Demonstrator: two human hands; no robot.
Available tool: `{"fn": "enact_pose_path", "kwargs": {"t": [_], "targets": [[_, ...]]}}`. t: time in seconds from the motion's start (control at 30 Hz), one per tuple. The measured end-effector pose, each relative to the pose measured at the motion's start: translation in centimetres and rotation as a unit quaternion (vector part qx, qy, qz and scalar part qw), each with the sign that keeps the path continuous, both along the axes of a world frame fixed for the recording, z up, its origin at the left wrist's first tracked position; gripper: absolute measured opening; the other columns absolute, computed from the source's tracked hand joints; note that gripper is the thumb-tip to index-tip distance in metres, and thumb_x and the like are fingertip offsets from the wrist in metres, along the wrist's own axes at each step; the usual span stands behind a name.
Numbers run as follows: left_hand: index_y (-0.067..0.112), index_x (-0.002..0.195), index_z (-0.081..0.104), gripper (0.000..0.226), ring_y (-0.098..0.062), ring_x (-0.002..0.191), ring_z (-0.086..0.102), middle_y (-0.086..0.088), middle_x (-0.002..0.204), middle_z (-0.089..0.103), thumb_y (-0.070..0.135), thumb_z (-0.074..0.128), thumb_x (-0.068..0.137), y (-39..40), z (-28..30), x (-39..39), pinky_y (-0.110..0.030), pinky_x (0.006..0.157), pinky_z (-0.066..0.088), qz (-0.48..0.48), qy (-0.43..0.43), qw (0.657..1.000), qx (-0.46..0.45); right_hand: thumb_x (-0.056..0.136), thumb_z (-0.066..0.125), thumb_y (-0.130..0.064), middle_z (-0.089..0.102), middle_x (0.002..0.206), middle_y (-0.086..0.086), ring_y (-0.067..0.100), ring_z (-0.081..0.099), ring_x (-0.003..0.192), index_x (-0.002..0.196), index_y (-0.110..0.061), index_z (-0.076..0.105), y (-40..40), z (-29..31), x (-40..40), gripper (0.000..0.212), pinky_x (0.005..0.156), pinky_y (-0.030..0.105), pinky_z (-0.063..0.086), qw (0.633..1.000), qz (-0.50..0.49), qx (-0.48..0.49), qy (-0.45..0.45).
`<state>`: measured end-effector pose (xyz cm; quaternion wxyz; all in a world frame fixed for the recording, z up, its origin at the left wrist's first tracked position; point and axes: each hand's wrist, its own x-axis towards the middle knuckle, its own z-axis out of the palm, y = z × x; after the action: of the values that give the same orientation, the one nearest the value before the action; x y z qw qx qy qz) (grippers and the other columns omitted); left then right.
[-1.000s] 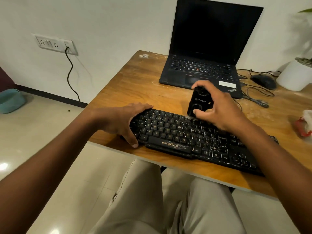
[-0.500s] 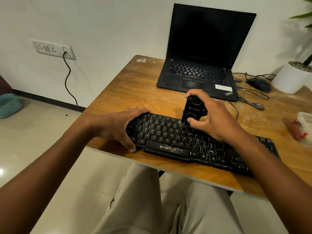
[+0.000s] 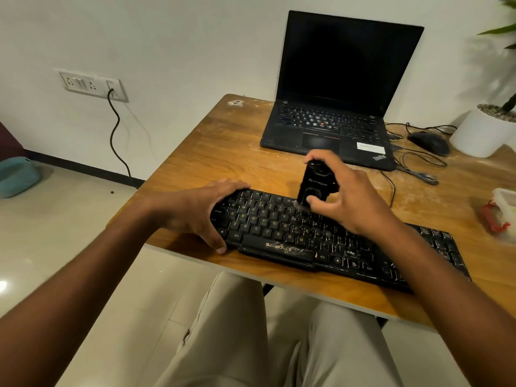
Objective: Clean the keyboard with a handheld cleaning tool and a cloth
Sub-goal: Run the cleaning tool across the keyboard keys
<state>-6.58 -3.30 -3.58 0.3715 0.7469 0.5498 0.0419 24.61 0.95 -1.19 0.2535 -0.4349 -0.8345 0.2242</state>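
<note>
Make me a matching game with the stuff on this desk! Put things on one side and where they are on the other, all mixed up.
Things:
1. cleaning tool
2. keyboard
3. laptop
4. mouse

Places:
A. at the near edge of the table, under both hands
B. held in the right hand, tip on the keys
C. beside the white plant pot
D. open at the back by the wall, screen dark

Pairs: 1-B, 2-A, 3-D, 4-C

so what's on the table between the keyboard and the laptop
In the head view, the right hand holds the black cleaning tool upright there, its tip on the keyboard. Otherwise only bare, dusty table before the laptop.
</note>
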Motion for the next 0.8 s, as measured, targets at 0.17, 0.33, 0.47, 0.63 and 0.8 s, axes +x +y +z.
{"fn": "enact_pose_path", "kwargs": {"t": [0.17, 0.33, 0.47, 0.63, 0.8], "targets": [[0.044, 0.159, 0.012, 0.136, -0.007, 0.133, 0.031, 0.018, 0.152, 0.026, 0.028, 0.100, 0.057, -0.2, 0.6, 0.5, -0.027, 0.113, 0.032, 0.010, 0.009, 1.000, 0.003, 0.086, 0.080, -0.015, 0.064, 0.103, -0.007, 0.014, 0.068, 0.078, 0.132, -0.048, 0.044, -0.2, 0.8, 0.4, 0.068, 0.061, 0.028, 0.058, 0.999, -0.006, 0.031, 0.037], [0.046, 0.160, 0.007, 0.139, -0.016, 0.152, 0.014, 0.019, 0.166, 0.013, 0.054, 0.096, 0.053, -1.3, 1.5, 1.7, -0.047, 0.127, 0.017, 0.012, 0.011, 0.999, 0.039, 0.088, 0.079, -0.013, 0.062, 0.104, -0.005, 0.001, 0.061, 0.061, 0.133, -0.046, 0.044, -0.6, 0.8, -1.5, 0.066, 0.049, 0.019, 0.049, 0.997, 0.018, 0.030, 0.062], [0.036, 0.162, 0.002, 0.138, -0.002, 0.153, -0.009, 0.010, 0.171, 0.002, 0.076, 0.082, 0.057, -1.6, 0.8, 3.8, -0.046, 0.124, -0.018, -0.022, 0.073, 0.988, 0.134, 0.087, 0.078, -0.012, 0.061, 0.101, -0.002, 0.015, 0.065, 0.068, 0.133, -0.045, 0.045, -0.6, 0.3, -2.9, 0.065, 0.051, 0.025, 0.051, 0.996, 0.028, 0.023, 0.085], [0.026, 0.163, 0.004, 0.137, -0.009, 0.157, -0.006, 0.003, 0.172, 0.008, 0.091, 0.066, 0.059, -2.1, -1.5, 3.6, -0.055, 0.123, -0.018, -0.019, 0.083, 0.980, 0.181, 0.086, 0.078, -0.012, 0.062, 0.098, -0.002, 0.017, 0.067, 0.080, 0.132, -0.042, 0.045, -0.4, -0.3, -4.3, 0.064, 0.061, 0.034, 0.057, 0.994, 0.047, 0.008, 0.098], [0.019, 0.164, 0.012, 0.134, -0.010, 0.157, 0.005, 0.001, 0.170, 0.017, 0.098, 0.051, 0.063, -2.9, -2.4, 3.1, -0.054, 0.126, -0.008, -0.016, 0.087, 0.962, 0.256, 0.086, 0.078, -0.012, 0.065, 0.096, -0.005, 0.014, 0.067, 0.078, 0.134, -0.045, 0.043, -0.6, -0.6, -3.7, 0.068, 0.055, 0.033, 0.059, 0.997, 0.064, 0.003, 0.043]]}}
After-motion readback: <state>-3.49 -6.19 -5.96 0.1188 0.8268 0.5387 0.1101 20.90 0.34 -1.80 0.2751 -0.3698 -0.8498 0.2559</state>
